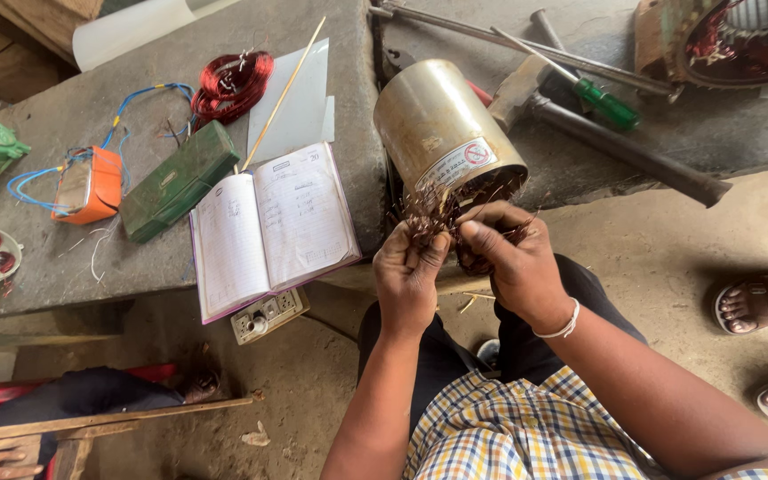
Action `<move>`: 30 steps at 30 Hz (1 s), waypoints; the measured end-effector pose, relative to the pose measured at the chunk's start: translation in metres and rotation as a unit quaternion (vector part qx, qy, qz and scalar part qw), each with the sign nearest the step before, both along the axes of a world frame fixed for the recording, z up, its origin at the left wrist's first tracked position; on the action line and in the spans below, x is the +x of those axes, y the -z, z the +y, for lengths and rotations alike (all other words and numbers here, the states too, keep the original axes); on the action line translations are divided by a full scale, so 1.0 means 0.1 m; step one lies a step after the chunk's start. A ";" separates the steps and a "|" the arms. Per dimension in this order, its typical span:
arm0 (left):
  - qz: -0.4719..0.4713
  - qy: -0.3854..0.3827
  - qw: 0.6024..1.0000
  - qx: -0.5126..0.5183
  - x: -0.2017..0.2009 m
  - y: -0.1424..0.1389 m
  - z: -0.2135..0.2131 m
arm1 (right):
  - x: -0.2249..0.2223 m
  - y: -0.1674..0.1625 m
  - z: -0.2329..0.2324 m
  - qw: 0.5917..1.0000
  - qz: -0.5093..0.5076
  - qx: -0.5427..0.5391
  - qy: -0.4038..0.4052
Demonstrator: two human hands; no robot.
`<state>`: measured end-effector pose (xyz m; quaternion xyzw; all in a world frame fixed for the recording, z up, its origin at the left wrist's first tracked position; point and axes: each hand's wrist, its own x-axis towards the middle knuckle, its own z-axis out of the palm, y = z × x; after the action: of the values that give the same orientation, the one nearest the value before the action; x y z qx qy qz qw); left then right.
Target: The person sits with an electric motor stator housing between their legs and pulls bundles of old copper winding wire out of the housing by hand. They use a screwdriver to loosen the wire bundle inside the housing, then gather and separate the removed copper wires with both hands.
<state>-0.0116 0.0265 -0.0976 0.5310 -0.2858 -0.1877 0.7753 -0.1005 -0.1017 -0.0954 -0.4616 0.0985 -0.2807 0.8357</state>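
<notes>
A metal cylinder, a motor housing with a label, lies on its side at the bench edge, its open end toward me. Reddish copper winding wires spill out of that end. My left hand pinches a tuft of these wires from below. My right hand, with a white bangle on the wrist, grips the wires at the housing's mouth. Both hands touch each other over the wire bundle.
An open notebook lies left of the housing, with a green case, an orange meter and a red wire coil. A hammer and screwdriver lie right. Another person's sandalled feet stand at the right.
</notes>
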 end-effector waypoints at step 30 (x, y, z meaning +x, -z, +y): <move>0.005 -0.031 0.999 0.013 0.00 -0.10 -0.02 | 0.08 -0.17 0.04 1.000 0.023 0.008 0.017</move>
<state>-0.0118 0.0243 -0.0880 0.5489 -0.2629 -0.1705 0.7749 -0.0926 -0.0980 -0.0786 -0.4591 0.1275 -0.2831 0.8323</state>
